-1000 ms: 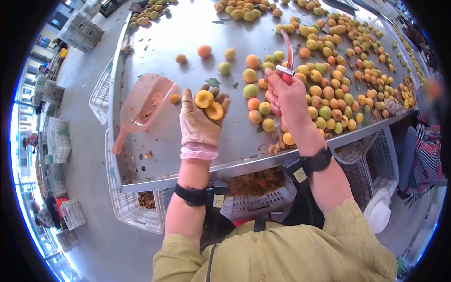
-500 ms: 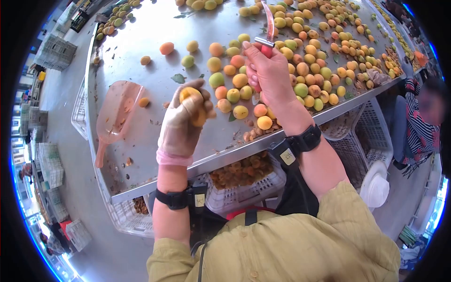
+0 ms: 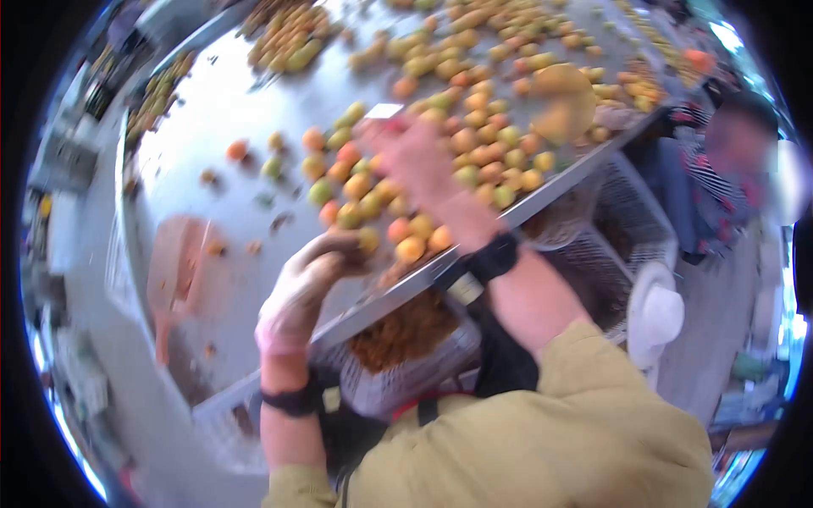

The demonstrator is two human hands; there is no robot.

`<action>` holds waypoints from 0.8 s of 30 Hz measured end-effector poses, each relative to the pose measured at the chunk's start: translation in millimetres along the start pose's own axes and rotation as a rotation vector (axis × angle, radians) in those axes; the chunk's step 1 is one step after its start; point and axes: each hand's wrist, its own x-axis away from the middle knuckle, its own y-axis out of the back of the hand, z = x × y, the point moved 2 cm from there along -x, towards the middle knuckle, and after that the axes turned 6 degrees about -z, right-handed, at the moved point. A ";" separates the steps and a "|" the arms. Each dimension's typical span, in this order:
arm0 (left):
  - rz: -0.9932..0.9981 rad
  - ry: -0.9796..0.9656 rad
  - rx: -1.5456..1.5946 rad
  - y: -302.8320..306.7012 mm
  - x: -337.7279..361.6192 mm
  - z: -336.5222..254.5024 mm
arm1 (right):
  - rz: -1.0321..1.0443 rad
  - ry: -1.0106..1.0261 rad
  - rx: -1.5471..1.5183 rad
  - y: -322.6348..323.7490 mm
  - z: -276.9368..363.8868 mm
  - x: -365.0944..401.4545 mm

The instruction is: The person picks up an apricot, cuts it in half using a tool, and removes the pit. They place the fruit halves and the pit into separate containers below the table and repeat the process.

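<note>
As the head view shows, the right hand (image 3: 408, 157) is closed around a red-handled tool (image 3: 384, 112); at its 7 o'clock, the gloved left hand (image 3: 315, 269) is half curled, fingertips at a yellow fruit (image 3: 368, 240), grip indeterminable through blur. Scoop (image 3: 179, 269): left hand's 9 o'clock.

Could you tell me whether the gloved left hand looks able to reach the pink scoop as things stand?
Probably yes: only a few small pieces lie on the tabletop between the left hand and the pink scoop.
</note>
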 end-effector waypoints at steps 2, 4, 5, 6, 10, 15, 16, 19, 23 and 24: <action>-0.118 -0.199 -0.267 15.5 -9.2 14.6 | 0.020 0.320 0.068 -8.2 -53.1 -27.6; -0.221 -0.041 0.322 52.8 -25.5 44.6 | -0.009 0.442 0.340 -4.3 -33.9 -9.3; -0.316 -0.088 0.238 55.1 -23.9 41.6 | -0.002 0.427 0.423 -2.9 -26.1 -5.5; -0.463 -0.061 0.157 52.0 -25.4 37.8 | -0.061 0.501 0.475 -2.2 -24.5 -3.7; -0.530 -0.275 -0.391 43.3 -32.9 33.5 | -0.074 0.485 0.468 -0.8 -13.0 0.2; -0.259 -0.135 -0.381 -0.1 -32.2 23.5 | -0.061 0.475 0.427 6.3 -2.7 2.8; -0.175 -0.134 -0.476 -17.1 -27.6 17.8 | -0.054 0.486 0.425 7.4 -5.0 2.3; 0.028 -0.146 -0.638 -38.4 -11.4 5.6 | -0.038 0.436 0.391 11.6 5.2 8.4; 0.056 -0.034 -0.487 -46.8 1.7 -4.2 | -0.070 0.421 0.239 5.9 -4.1 -0.4; 0.005 0.009 -0.428 -49.7 3.5 -9.1 | -0.110 0.399 0.123 6.8 -3.0 -1.8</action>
